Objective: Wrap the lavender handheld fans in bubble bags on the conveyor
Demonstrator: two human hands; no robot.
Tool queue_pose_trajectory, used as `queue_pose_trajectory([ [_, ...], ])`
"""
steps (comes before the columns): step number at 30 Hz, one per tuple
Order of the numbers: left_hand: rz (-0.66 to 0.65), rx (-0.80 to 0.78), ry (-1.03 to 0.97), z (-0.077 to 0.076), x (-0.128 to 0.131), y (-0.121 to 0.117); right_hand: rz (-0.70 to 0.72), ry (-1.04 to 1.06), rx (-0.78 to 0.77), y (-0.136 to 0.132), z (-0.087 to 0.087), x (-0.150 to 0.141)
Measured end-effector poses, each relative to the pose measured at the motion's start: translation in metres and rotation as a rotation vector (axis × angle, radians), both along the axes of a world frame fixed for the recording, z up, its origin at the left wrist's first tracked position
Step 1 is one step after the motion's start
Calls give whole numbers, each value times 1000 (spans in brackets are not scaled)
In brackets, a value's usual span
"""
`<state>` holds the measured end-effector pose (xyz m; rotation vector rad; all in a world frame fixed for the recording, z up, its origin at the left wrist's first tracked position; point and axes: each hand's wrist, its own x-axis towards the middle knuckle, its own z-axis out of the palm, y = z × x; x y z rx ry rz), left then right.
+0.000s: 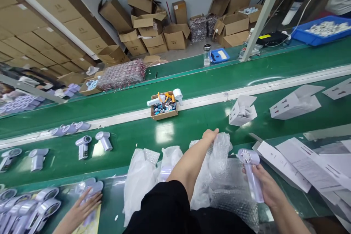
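Observation:
My left hand (210, 135) reaches across the front of the bench, fingers closed at the upper edge of a clear bubble-wrap bag (223, 144). In my right hand (264, 184) is a pale purple handheld fan (252, 177), held upright by its handle with the round grille at the top. Bubble wrap (233, 199) lies flat between my hands. Left of my forearm are a white foam pouch (139, 179) and another wrapped fan (165, 173), partly hidden by my arm.
A co-worker's hand (89, 203) rests on fans at the lower left, near piled fans (19, 208). More fans (83, 147) lie on the green conveyor belt (131, 135). White open boxes (241, 111) and printed cartons (285, 164) stand right. A small parts box (165, 115) sits ahead.

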<state>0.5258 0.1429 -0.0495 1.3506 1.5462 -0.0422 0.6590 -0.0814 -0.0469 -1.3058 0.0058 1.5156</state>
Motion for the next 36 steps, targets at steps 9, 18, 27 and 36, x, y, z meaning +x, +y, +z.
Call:
queue_pose_trajectory([
  [9,86,6,-304,25,-15,-15,-119,114,-30,-9,6,-1],
  [18,165,306,-660,80,-69,-114,163,89,149,-24,96,-70],
  [27,66,588,-575,69,-94,-148,277,103,100,-53,88,-88],
  [36,356,27,-888,67,-113,-172,331,51,124,-40,74,-91],
])
